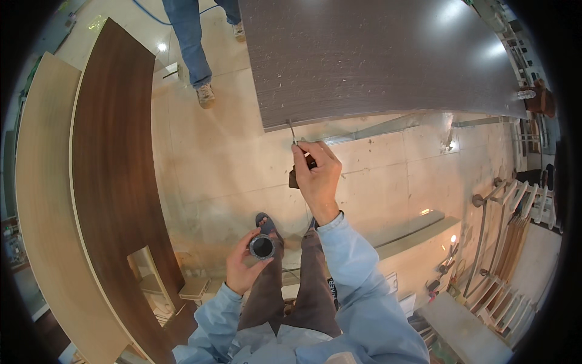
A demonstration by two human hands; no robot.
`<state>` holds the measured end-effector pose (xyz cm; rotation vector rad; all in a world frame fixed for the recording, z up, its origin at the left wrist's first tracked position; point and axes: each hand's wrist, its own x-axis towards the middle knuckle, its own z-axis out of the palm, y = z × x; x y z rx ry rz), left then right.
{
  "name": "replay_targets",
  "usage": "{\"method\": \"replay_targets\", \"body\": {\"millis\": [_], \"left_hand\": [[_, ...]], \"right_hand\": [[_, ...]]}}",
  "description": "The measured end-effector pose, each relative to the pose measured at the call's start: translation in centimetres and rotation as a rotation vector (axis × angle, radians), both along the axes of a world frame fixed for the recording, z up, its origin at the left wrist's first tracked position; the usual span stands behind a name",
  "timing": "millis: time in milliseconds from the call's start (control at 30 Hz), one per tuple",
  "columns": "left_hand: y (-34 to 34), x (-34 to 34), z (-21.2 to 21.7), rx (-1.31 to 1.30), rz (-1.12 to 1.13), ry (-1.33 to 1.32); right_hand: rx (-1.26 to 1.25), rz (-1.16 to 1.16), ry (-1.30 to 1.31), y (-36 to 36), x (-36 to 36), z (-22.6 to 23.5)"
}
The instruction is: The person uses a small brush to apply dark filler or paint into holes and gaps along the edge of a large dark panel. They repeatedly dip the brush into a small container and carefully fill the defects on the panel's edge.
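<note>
My left hand (241, 270) is closed around a small round pot (262, 247) with a pale rim and a dark inside, held open side up above my left leg. Stretched forward, my right hand (319, 179) pinches a thin stick-like tool (292, 131); its exact kind is too small to make out. The tool's tip meets the near left corner edge of a large dark grey-brown panel (382, 67), which has pale specks scattered over it. Something black (293, 179) shows beside and behind my right fingers, mostly hidden.
A dark brown board (112, 121) with a cut-out and a pale board (45, 151) stand at the left. Beyond the panel's left edge, a person in jeans (189, 42) stands on the tiled floor. A long low pale piece (418, 233) and metal racks (485, 242) are at the right.
</note>
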<state>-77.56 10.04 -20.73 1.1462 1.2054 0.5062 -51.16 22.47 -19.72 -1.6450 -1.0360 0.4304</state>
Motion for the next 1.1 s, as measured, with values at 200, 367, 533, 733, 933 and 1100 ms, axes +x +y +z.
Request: {"method": "replay_targets", "body": {"millis": [200, 367, 533, 733, 933, 1100], "left_hand": [[0.1, 0.7, -0.1, 0.048, 0.023, -0.038], [-0.1, 1.2, 0.6, 0.050, 0.017, -0.027], [-0.3, 0.7, 0.4, 0.103, 0.024, -0.015], [-0.2, 0.3, 0.3, 0.062, 0.038, -0.020], [0.1, 0.4, 0.4, 0.069, 0.027, -0.025], [0.0, 0.7, 0.8, 0.040, 0.013, -0.037]], "right_hand": [[-0.015, -0.190, -0.091, -0.1, 0.0, 0.3], [0.010, 0.017, 0.009, 0.5, -1.5, 0.4], [0.017, -0.128, -0.040, 0.6, -2.2, 0.2], [0.020, 0.027, -0.068, 1.0, -3.1, 0.1], [0.054, 0.075, -0.064, 0.8, -2.8, 0.0], [0.005, 0.030, -0.051, 0.5, -2.8, -0.2]]}}
